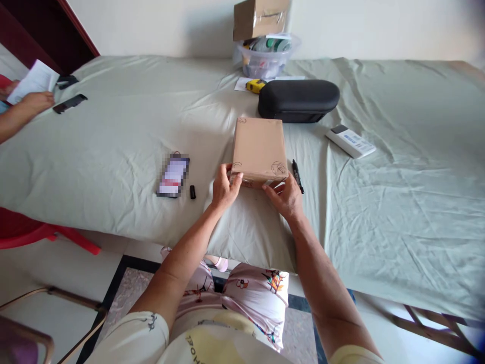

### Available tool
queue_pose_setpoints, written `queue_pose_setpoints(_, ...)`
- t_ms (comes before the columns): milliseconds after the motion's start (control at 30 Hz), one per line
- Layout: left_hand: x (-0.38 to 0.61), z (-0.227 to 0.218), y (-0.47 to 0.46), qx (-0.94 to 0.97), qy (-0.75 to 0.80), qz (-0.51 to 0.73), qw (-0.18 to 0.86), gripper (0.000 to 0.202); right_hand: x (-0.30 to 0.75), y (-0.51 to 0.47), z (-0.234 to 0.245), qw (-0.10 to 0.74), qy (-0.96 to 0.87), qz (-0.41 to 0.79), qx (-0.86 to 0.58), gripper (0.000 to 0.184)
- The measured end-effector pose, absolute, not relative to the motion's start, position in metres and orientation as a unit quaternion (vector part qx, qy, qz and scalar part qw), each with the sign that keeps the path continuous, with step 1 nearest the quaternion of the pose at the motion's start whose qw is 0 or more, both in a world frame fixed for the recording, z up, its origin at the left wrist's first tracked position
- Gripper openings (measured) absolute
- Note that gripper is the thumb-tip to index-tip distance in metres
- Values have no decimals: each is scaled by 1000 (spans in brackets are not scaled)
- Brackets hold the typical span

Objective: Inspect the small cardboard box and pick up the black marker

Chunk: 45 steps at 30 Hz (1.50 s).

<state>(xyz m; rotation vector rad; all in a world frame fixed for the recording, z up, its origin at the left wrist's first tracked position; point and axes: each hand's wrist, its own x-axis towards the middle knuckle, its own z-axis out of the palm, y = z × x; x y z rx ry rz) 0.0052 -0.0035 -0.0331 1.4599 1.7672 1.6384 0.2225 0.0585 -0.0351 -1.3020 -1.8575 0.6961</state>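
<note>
A closed brown cardboard box (pixel 259 144) lies on the cloth-covered table in front of me, with dark pen scribbles at its corners. My left hand (pixel 226 188) grips its near left corner, thumb on the front edge. At the near right corner my right hand (pixel 287 198) holds the same box, its thumb against the front side. Just right of that hand lies a black marker pen (pixel 297 176) without its cap. A small black pen cap (pixel 193 192) rests left of my left hand, beside a phone (pixel 173 175) whose screen is blurred out.
Behind the box sit a black hard case (pixel 299 100) and a yellow tape measure (pixel 255 86). A clear plastic tub (pixel 263 63) carries another cardboard box (pixel 261 19). A white power bank-like device (pixel 351 141) lies to the right. At far left, another person's hand (pixel 38 102) holds papers (pixel 34 83).
</note>
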Motion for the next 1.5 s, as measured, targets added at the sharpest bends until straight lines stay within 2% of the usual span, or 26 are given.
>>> queue_pose_setpoints(533,9,-29,-5,525,629,549,168,25,223,58,-36,402,-724,235,-509,102)
queue_pose_setpoints(800,12,-32,-3,500,638,554,188,30,222,58,-34,402,-724,245,-504,91)
queue_pose_setpoints(967,11,-33,-2,504,618,572,194,33,223,61,-35,398,-721,243,-513,95)
queue_pose_setpoints(1133,11,-35,0,505,608,582,191,31,222,60,-37,404,-723,238,-507,91)
queue_pose_setpoints(1300,12,-38,0,510,626,566,168,35,217,57,-37,392,-719,222,-529,98)
queue_pose_setpoints(1500,15,-35,-1,510,632,565,147,38,214,57,-39,401,-711,231,-529,89)
